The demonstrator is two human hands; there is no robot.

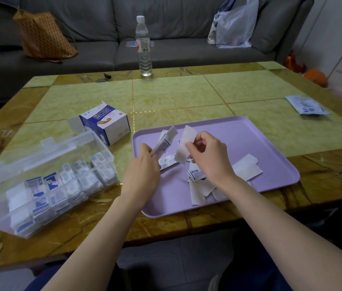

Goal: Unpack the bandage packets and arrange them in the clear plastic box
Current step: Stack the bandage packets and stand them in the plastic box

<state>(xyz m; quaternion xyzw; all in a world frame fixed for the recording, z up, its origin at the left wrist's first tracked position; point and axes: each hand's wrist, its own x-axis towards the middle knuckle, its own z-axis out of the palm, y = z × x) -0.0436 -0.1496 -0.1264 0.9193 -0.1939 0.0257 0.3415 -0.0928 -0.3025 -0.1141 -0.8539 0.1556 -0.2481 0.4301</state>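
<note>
as you sit at the near edge of a green and brown tiled table [187, 95], both of your bare hands are held up over the left half of a lilac tray [271, 143]. your left hand [142, 164] is curled round the lower end of a thin stack of blue and white bandage packets [165, 141], which points up and away from you. your right hand [207, 156] pinches a white paper wrapper [184, 143] between thumb and fingers, just beside the stack; whether the two touch cannot be told.

on the tray beneath your hands lie loose packets [196, 176] with blue print, and torn white paper pieces [197, 194] toward the tray's near edge. two white strips [245, 166] lie side by side nearer its right edge. the tray itself sits at the table's near edge, right of centre.

the clear plastic box [48, 181] sits at the table's near left corner with its lid open. its compartments hold rows of bandage packets set on edge. just beyond it, an opened blue and white carton [107, 122] stands near the tray's far left corner.

a water bottle [144, 47] stands at the middle of the table's far edge. a pale blue sachet [306, 105] lies at the right edge. behind the table is a grey sofa [94, 22] with an orange cushion [44, 36] and a plastic bag [235, 26].
</note>
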